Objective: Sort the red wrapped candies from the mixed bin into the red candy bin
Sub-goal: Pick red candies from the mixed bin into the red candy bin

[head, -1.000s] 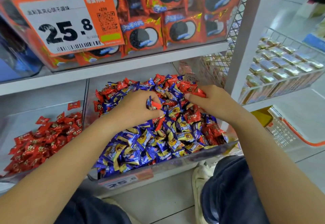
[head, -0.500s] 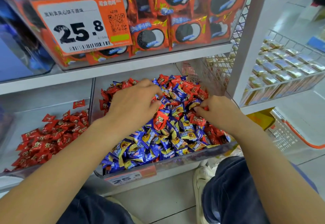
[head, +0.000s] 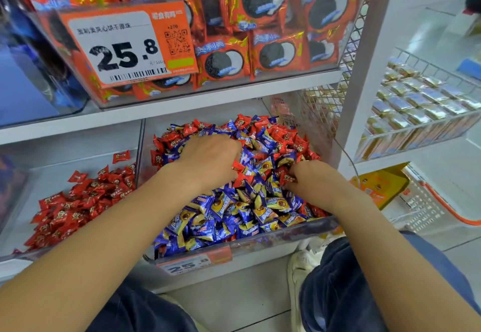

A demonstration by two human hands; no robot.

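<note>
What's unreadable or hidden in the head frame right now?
- Left hand fingers: curled down into the mixed bin; the hand's back hides whether they hold candy.
- Right hand fingertips: buried among wrappers; it seems to pinch a red candy, but that is uncertain.
- Red candy bin: its left end is cut off by the frame edge.
- Price tag small print: blurred.

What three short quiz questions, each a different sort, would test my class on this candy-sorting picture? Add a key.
1. True or false: the red candy bin stands to the right of the mixed bin.
2. Which hand holds red candies? A) left hand B) right hand C) both
3. Fill in: the price tag on the shelf above reads ____.

Key: 1 false, it stands to the left. 2 C, each hand's curled fingers hold red candies over the pile. 3 25.8.
</note>
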